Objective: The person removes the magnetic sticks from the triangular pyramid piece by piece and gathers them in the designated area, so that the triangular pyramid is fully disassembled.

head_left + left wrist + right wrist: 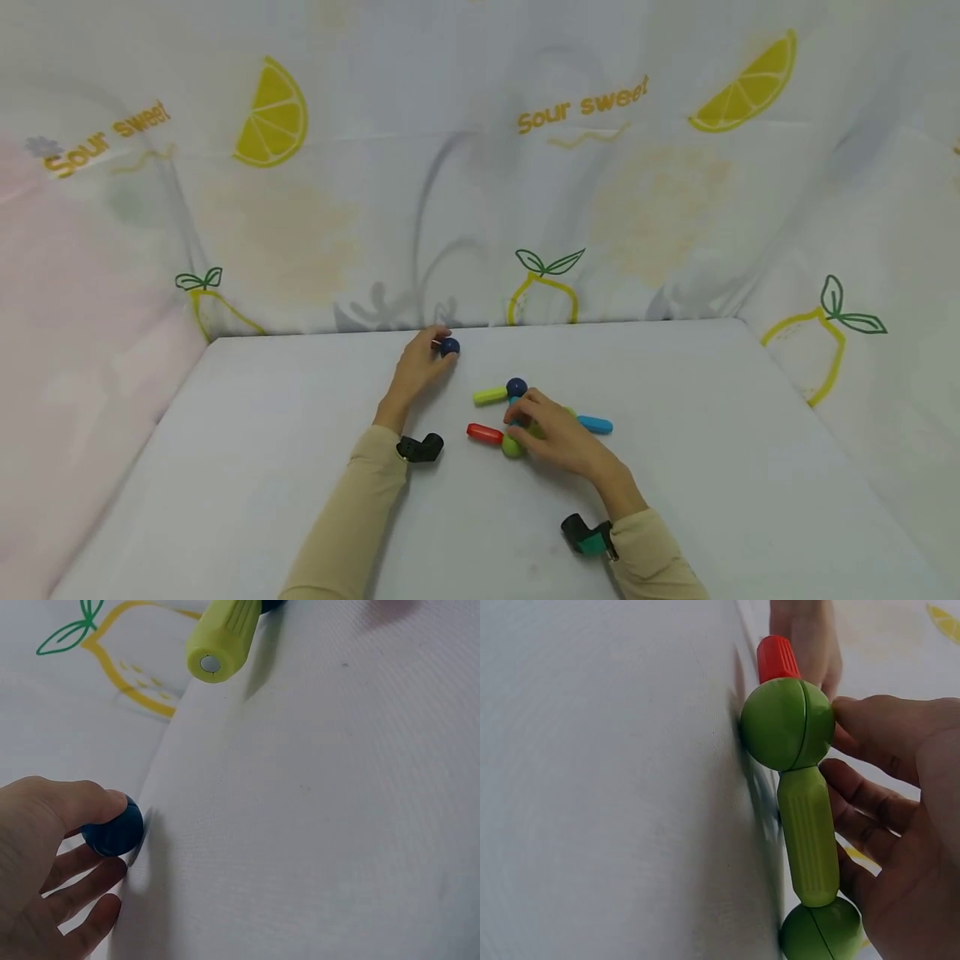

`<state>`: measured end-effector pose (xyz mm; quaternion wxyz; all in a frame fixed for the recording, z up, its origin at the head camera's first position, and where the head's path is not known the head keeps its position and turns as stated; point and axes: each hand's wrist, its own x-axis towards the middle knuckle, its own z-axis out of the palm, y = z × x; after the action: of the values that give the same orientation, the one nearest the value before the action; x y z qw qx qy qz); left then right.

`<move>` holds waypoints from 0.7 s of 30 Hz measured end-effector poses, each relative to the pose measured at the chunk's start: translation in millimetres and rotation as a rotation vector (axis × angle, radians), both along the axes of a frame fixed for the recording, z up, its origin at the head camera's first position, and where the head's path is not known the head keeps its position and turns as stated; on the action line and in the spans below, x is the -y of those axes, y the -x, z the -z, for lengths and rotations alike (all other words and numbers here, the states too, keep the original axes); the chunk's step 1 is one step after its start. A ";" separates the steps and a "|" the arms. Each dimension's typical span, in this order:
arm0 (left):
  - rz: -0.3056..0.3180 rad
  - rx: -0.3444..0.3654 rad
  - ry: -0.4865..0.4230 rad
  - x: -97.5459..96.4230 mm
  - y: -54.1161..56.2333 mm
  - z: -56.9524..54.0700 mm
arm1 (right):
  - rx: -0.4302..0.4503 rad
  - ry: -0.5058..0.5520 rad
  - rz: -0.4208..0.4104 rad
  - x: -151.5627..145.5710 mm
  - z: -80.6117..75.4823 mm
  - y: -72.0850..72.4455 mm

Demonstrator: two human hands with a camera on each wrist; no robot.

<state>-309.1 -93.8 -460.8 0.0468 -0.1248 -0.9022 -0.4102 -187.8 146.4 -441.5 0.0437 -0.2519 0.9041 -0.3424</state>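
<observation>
A small dark blue ball point(449, 347) sits on the white table point(225, 433) near the back edge, pinched between the thumb and fingertips of the left hand point(417, 367). Nearer the person lies a toy of sticks and balls: a green ball point(787, 724) joined to a green stick point(808, 836), a red stick point(484, 433), a yellow-green stick point(490, 396), a blue stick point(596, 425) and another dark ball point(516, 387). The right hand point(551, 433) rests over it, fingers curled around the green pieces.

White bench point(300, 467); white curtain point(450, 167) printed with yellow lemons. Dark blue ball point(449, 347), yellow-green rod point(490, 396), red rod point(485, 433), light blue rod point(596, 425), green ball point(787, 724), beige sleeves point(352, 517).
</observation>
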 end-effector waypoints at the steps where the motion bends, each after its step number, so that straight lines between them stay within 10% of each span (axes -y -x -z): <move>1: 0.003 0.001 0.003 -0.1 -0.5 -0.3 | -0.005 -0.001 -0.005 -0.3 0.3 -0.3; 12: -0.001 -0.029 0.065 9.5 -10.3 -6.3 | -0.040 0.000 -0.069 -0.1 -2.6 -2.9; 17: -0.031 -0.025 0.063 11.8 -31.7 -14.8 | -0.017 -0.028 -0.060 1.1 -2.0 -3.1; 21: 0.062 -0.036 0.040 12.8 -56.3 -16.7 | -0.007 -0.036 -0.043 1.7 -0.6 -2.9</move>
<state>-252.8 -106.7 -444.1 0.0475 -0.1611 -0.9049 -0.3910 -184.9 144.6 -440.9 0.0527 -0.2716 0.9047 -0.3241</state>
